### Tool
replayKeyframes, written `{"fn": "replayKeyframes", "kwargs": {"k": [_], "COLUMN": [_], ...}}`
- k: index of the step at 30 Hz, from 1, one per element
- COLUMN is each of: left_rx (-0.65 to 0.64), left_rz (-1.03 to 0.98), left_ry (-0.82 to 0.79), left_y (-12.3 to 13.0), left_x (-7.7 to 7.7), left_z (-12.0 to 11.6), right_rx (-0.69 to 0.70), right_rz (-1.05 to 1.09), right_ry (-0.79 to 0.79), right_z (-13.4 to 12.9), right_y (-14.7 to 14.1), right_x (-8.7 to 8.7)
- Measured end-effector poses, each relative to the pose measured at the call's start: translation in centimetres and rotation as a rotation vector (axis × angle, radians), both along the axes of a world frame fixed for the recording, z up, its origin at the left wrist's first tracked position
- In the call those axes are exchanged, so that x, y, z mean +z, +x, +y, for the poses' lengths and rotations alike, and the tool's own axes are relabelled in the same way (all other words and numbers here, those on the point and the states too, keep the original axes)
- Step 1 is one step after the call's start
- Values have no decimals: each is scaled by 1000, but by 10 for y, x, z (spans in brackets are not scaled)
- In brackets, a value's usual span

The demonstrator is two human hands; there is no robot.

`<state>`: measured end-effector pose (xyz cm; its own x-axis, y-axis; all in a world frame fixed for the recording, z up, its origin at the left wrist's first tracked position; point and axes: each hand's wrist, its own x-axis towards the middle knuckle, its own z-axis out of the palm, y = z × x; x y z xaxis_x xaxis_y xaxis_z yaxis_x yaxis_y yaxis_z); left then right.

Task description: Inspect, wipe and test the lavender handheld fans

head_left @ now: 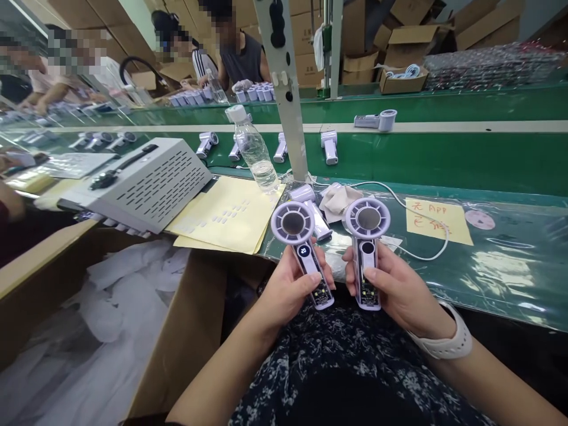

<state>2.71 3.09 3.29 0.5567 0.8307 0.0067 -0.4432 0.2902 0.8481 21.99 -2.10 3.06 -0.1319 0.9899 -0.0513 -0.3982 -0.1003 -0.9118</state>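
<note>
My left hand point(295, 281) is wrapped round the handle of a lavender handheld fan point(305, 245), its thumb on the front. That fan's small round display is lit and reads 20. A matching handheld fan point(367, 242) is gripped upright in my right hand point(393, 278), the thumb pressed near its dark round display. Both fans have a ring-shaped head with a dark centre and a see-through lower handle showing circuit parts. Just behind them on the bench lie another lavender fan point(317, 216) and a crumpled grey cloth point(339, 202).
A clear water bottle point(255, 151) stands by a metal post point(288, 100). To the left are yellow sheets point(231, 219), a vented metal box point(151, 183) and a carton point(195, 313) of white bags. A white cable point(394, 198) crosses the bench. More fans point(329, 147) lie beyond; people work behind.
</note>
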Motion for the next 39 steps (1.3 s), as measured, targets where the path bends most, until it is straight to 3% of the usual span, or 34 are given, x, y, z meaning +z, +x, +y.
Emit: {"fn": "replayKeyframes", "kwargs": {"k": [14, 21, 27, 39], "left_rx": [-28, 110, -84, -26], "left_rz": [-15, 44, 62, 107], "left_ry": [-53, -41, 129, 68], "left_y": [0, 3, -3, 0], "left_x": [0, -12, -15, -21], "left_z": [1, 7, 4, 5], "right_rx": [5, -42, 4, 18], "right_rz": [-42, -8, 12, 82], "right_ry": [8, -3, -7, -19], "right_z": [3, 4, 0, 1], "right_y": [-1, -5, -3, -4], "right_x": [1, -5, -9, -1]}}
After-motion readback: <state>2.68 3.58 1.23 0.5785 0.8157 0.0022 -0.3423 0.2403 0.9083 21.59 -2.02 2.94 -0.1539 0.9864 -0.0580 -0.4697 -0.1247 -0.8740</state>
